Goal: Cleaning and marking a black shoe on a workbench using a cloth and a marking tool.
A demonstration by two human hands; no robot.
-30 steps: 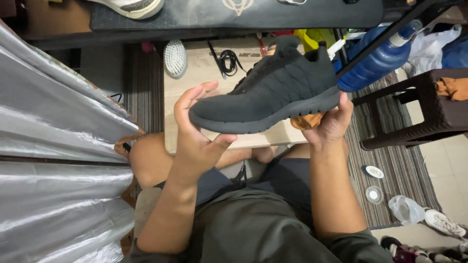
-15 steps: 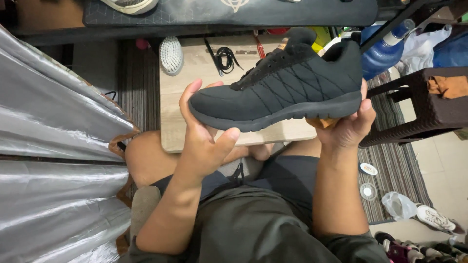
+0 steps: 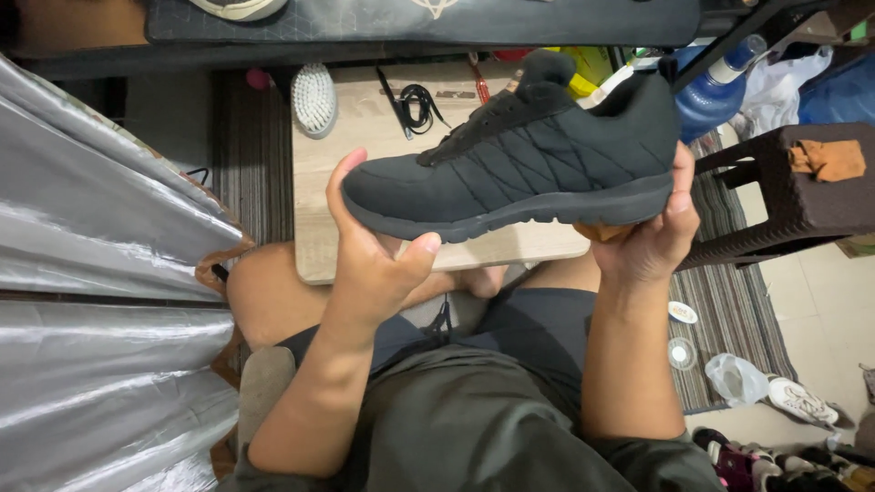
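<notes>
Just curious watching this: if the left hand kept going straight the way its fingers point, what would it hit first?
The left hand already cups the toe of the black shoe. Past it, the fingers point toward the white brush on the wooden board. Probably that, though depth is unclear.

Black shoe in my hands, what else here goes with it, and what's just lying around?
In hand: black shoe, left hand, right hand, orange cloth.
Lying about: brush, black laces, blue bottle, dark stool, white shoe.
</notes>
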